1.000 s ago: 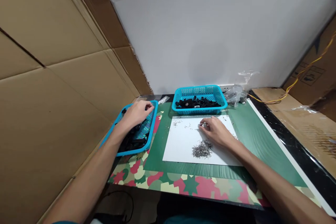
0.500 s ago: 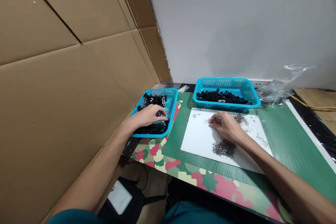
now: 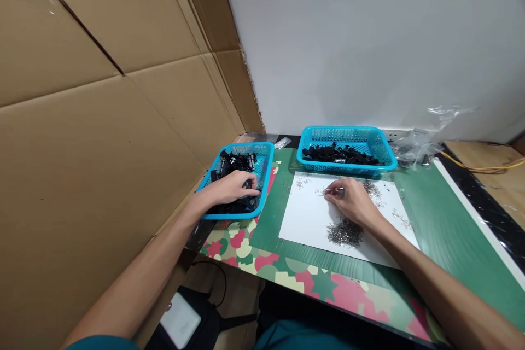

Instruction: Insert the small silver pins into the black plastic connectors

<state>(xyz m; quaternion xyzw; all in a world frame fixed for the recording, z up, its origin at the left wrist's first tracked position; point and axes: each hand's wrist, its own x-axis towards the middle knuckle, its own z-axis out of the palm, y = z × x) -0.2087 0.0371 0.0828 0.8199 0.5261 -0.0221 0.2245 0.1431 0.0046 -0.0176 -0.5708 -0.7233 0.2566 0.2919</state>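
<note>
My left hand [image 3: 233,187] reaches into the left blue basket [image 3: 268,167], over shiny black plastic parts [image 3: 233,161]. Its thumb and curled fingers are apart, with nothing visible between them. Above the white sheet [image 3: 301,216], my right hand [image 3: 348,197] has thumb and fingertips pinched together. Something thin and silvery shows at those fingertips, too small to name. Just below that hand lies a dense pile of small metal pieces [image 3: 344,232]. Another metal heap [image 3: 372,190] is partly behind it, and a few loose bits [image 3: 302,182] lie at the sheet's upper left.
A second blue basket [image 3: 346,168] with black parts stands at the back, against the wall. Clear plastic bags [image 3: 416,147] lie to its right. Tall cardboard [image 3: 102,147] borders my left side. A green mat [image 3: 426,213] covers the patterned table [image 3: 303,279].
The view has shifted slightly. My left thumb and fingers have spread a little over the black parts. My right hand stays pinched over the sheet.
</note>
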